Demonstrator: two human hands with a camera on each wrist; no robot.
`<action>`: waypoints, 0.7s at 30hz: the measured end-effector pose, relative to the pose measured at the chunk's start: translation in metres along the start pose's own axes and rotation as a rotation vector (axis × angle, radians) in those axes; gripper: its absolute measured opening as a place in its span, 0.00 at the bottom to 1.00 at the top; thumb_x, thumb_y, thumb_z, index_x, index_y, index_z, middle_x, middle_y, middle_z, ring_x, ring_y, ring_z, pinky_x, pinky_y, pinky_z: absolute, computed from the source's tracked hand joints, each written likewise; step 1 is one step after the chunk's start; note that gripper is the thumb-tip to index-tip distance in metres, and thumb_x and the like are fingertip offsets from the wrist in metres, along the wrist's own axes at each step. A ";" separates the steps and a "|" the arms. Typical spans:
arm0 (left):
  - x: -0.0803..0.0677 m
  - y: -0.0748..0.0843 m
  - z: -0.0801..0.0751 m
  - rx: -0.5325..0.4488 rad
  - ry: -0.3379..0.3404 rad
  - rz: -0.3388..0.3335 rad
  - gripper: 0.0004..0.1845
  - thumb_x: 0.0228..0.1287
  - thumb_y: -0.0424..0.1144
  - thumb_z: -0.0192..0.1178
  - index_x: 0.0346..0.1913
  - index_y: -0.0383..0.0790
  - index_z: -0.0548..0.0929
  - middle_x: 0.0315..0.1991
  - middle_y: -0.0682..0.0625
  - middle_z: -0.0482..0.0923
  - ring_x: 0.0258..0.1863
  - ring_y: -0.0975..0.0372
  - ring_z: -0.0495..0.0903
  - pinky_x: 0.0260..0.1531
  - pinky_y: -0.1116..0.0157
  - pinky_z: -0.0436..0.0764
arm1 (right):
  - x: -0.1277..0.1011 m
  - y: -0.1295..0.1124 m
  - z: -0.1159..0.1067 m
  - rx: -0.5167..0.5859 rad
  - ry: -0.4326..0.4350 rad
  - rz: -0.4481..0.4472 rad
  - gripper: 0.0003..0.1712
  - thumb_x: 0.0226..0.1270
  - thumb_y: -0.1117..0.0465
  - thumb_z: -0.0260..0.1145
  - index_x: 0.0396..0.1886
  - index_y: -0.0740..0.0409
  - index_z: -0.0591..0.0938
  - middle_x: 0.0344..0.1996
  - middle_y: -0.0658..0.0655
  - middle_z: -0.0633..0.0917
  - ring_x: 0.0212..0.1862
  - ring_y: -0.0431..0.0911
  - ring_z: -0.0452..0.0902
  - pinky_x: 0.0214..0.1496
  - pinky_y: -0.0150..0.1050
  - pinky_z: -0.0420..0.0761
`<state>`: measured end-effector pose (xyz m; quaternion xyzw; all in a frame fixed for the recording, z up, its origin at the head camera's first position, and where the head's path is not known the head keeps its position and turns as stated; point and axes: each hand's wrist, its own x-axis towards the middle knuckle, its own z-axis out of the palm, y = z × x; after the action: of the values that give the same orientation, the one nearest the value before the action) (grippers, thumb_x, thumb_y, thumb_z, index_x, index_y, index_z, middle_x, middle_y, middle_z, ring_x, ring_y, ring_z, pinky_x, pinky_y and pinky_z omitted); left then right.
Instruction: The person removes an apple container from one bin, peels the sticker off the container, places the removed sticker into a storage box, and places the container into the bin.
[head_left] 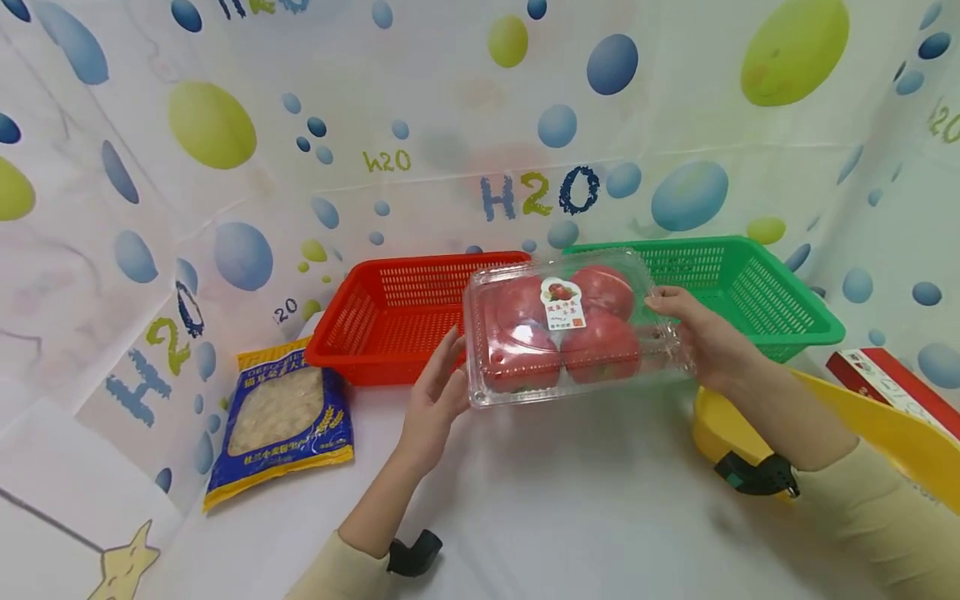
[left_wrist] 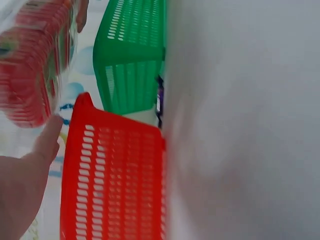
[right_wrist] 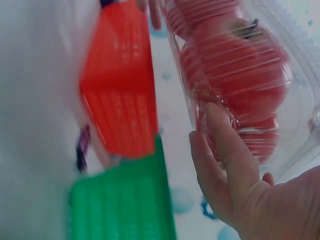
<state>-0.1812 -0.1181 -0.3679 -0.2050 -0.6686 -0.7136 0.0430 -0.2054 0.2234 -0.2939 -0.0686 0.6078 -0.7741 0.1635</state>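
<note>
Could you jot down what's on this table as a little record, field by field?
Held item: clear plastic box of tomatoes, lifted above the table
Left hand: straight fingers against the box's left end
Right hand: grips the box's right end
Behind the box: red basket on the left, green basket on the right, side by side
Far left: blue and yellow bag lying flat
Right edge: yellow container, red box
Surface: white table
</note>
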 end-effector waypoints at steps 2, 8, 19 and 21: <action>-0.008 -0.001 -0.007 -0.033 0.002 -0.021 0.29 0.71 0.42 0.48 0.72 0.59 0.55 0.68 0.53 0.59 0.62 0.56 0.67 0.45 0.56 0.78 | -0.002 0.009 0.009 -0.020 0.019 0.001 0.18 0.71 0.50 0.53 0.54 0.46 0.59 0.48 0.56 0.71 0.43 0.48 0.79 0.44 0.44 0.81; -0.033 -0.001 -0.025 -0.166 -0.069 -0.055 0.32 0.71 0.46 0.47 0.74 0.58 0.49 0.71 0.49 0.52 0.65 0.56 0.62 0.46 0.55 0.77 | -0.010 0.034 0.026 -0.043 0.032 0.011 0.17 0.70 0.50 0.53 0.52 0.45 0.59 0.49 0.55 0.71 0.45 0.47 0.77 0.45 0.42 0.80; -0.055 0.003 -0.044 -0.081 -0.140 -0.122 0.41 0.61 0.34 0.54 0.73 0.62 0.48 0.72 0.51 0.50 0.67 0.50 0.57 0.52 0.55 0.73 | -0.026 0.066 0.046 -0.062 0.027 0.059 0.16 0.70 0.49 0.53 0.51 0.45 0.60 0.49 0.56 0.74 0.51 0.54 0.71 0.48 0.47 0.77; -0.058 0.002 -0.046 -0.043 -0.168 -0.111 0.42 0.60 0.37 0.57 0.73 0.61 0.49 0.72 0.53 0.49 0.68 0.49 0.55 0.54 0.56 0.72 | -0.029 0.071 0.049 -0.064 0.022 0.078 0.18 0.69 0.49 0.53 0.53 0.45 0.60 0.50 0.57 0.73 0.52 0.55 0.70 0.49 0.49 0.76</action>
<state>-0.1390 -0.1756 -0.3875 -0.2276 -0.6648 -0.7092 -0.0571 -0.1514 0.1737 -0.3473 -0.0417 0.6361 -0.7480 0.1846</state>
